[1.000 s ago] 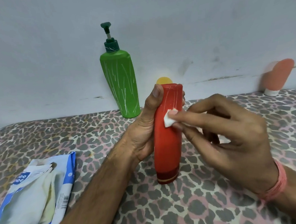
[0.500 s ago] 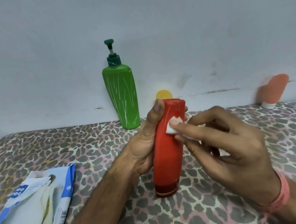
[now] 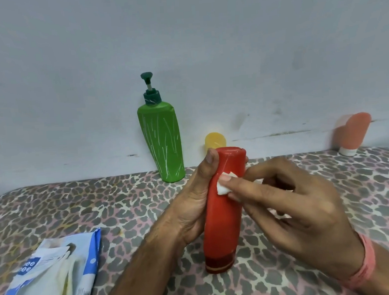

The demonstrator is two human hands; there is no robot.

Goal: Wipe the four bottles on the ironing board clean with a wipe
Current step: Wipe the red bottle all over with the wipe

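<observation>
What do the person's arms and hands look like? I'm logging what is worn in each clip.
Both forearms are bare, with no sleeves in view. The right hand has a pink braided band around its wrist. The left hand shows no band, ring or glove. Nails are short and unpainted.

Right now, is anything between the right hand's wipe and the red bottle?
Nothing visible. The right hand presses the wipe straight against the upper front of the red bottle, which the left hand grips from its left side.
</observation>
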